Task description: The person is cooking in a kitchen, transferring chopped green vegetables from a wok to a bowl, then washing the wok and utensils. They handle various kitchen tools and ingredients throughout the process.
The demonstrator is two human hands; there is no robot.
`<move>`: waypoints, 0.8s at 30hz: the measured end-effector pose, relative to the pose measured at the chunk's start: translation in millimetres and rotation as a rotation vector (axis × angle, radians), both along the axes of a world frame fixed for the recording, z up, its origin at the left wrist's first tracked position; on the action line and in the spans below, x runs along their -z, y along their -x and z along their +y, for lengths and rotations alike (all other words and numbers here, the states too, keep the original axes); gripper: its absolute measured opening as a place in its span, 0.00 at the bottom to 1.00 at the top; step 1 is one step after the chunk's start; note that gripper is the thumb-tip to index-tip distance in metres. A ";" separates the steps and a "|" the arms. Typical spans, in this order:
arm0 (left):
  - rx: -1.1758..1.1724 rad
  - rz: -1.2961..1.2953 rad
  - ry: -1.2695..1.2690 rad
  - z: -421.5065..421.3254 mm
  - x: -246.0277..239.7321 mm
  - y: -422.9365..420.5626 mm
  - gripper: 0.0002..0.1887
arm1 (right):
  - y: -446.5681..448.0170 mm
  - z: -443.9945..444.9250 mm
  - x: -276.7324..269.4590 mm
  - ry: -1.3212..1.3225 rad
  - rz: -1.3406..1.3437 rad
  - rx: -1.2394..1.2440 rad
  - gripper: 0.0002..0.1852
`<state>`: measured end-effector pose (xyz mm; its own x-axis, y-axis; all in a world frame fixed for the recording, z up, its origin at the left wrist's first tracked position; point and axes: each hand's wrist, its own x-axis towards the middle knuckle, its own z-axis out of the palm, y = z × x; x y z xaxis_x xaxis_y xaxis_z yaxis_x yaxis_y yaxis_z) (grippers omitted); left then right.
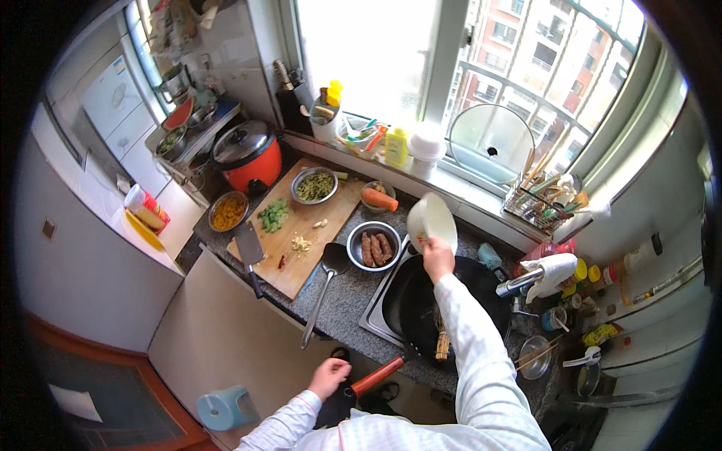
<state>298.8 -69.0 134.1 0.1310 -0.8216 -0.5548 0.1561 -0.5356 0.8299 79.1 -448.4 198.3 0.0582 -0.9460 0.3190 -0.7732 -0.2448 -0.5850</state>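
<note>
My right hand grips the rim of a white bowl, which is tilted above the far side of a black wok. I cannot tell whether anything is in the bowl. My right forearm hides part of the wok. A bundled bamboo wok brush rests at the wok's near side. Beside the wok's red-brown wooden handle, apart from it, my left hand has its fingers curled together with nothing visible in them. A metal bowl with sausages stands left of the wok.
A wooden cutting board carries chopped greens, minced garlic and a bowl of chopped vegetables. A cleaver overlaps its left edge. A wok spatula lies with its handle over the counter's front edge. Seasoning jars line the right wall.
</note>
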 end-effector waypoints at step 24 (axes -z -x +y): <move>0.515 -0.770 -0.284 -70.4 288.1 -361.1 0.20 | -125.2 337.9 -108.6 -0.358 -0.718 0.011 0.10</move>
<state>660.0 -139.4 -154.0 0.2030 -0.7287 -0.6541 -0.6863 -0.5823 0.4358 204.3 -110.5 306.9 -0.0557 -0.9973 -0.0474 -0.1795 0.0567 -0.9821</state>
